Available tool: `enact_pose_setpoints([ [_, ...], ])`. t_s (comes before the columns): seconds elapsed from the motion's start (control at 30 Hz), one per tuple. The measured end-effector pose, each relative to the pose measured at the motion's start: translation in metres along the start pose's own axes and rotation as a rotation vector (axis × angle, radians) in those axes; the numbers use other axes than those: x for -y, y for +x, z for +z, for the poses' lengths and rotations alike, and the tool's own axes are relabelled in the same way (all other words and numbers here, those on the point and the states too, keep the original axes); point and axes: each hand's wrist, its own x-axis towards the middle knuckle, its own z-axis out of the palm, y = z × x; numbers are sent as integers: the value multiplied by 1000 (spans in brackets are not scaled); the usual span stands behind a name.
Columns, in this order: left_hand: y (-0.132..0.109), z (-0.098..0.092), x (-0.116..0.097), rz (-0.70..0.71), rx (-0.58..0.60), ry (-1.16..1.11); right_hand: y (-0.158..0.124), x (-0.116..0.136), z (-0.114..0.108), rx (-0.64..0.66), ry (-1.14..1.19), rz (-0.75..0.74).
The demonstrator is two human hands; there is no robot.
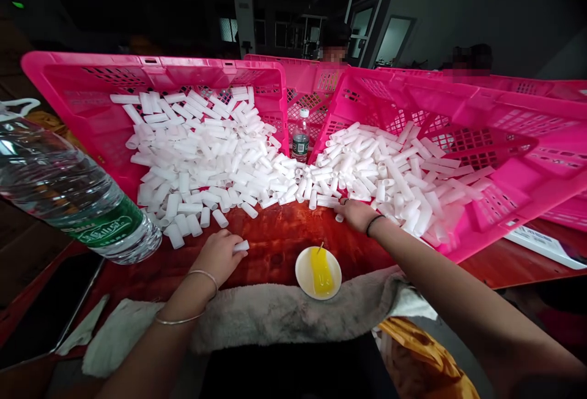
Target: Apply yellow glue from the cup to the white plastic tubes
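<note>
Thumb and fingers of the left hand (214, 258) pinch a short white tube (241, 245) over the red tabletop (270, 232), while the right hand (358, 214) curls at the near edge of the heaped tubes (220, 149), and from here I can't tell whether it grips one. Each looks light, stiff and slick, probably best pinched mid-barrel; beyond spread satiny hollow cylinders and glossy, latticed pink crates (110, 60).

Everything's shot from a head-worn cam, aimed forward and down; left hand (217, 258) and right hand (358, 215) are caught pretty close, crates (545, 120) a bit farther, wall (518, 16) way off.
</note>
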Motion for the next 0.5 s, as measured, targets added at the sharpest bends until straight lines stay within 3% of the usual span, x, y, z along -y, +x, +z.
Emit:
enact_pose_setpoints([
  [0.1,-7,-3,-15,17,-70,-187,-23,2,0,-26,-4,22],
  [0.17,-19,-7,-25,-14,-95,-422,-49,7,-11,-125,91,78],
  [0.27,-39,-8,-35,-37,25,-592,-89,19,-27,-182,474,102],
  [0.4,-52,1,-45,112,183,-291,-117,40,-18,-19,867,36],
  [0.5,-49,9,-56,171,194,-94,-115,56,8,-85,879,-22],
])
